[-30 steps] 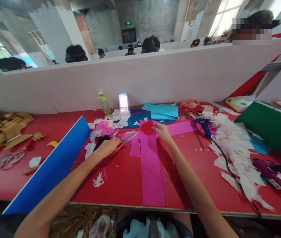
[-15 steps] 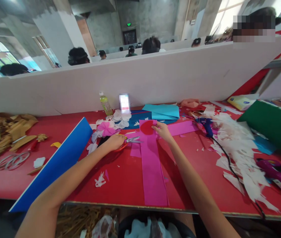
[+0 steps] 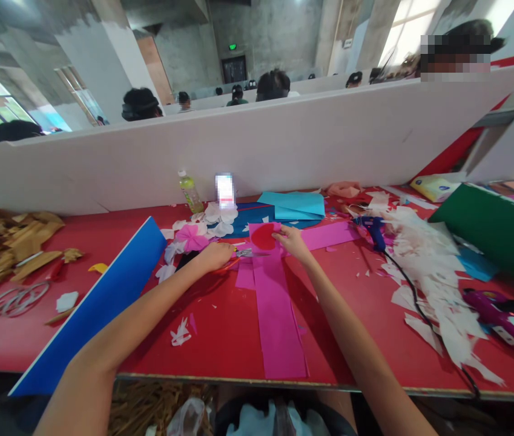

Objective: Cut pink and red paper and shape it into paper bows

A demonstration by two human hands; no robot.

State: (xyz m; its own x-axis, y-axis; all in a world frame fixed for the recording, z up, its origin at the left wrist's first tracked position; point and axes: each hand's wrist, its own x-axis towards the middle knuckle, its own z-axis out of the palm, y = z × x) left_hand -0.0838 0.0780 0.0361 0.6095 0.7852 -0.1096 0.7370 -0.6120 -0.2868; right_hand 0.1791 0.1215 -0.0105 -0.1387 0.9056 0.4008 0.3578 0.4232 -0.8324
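Observation:
My left hand (image 3: 218,257) is closed round a pair of scissors (image 3: 246,253) with orange-red handles. Their blades point right and lie across a long pink paper strip (image 3: 279,327), just below a red rounded piece (image 3: 263,236). Whether the blades are fully closed is hard to see. My right hand (image 3: 290,240) pinches the red piece against the upper end of the pink strip, at its right edge. The strip's lower part runs down to the table's front edge. Another pink strip (image 3: 332,236) lies behind my right hand.
At the left, a blue board (image 3: 97,303) leans at a slant. White and pink paper petals (image 3: 192,237) lie near a bottle (image 3: 189,192) and a propped phone (image 3: 225,191). Rightward are a blue glue gun (image 3: 375,231), its black cord, white scraps (image 3: 438,278) and a green board (image 3: 497,236).
The scissors have moved right, so their blades reach farther across the pink strip. The strip's upper end and the red piece, held by my right hand, have shifted slightly left.

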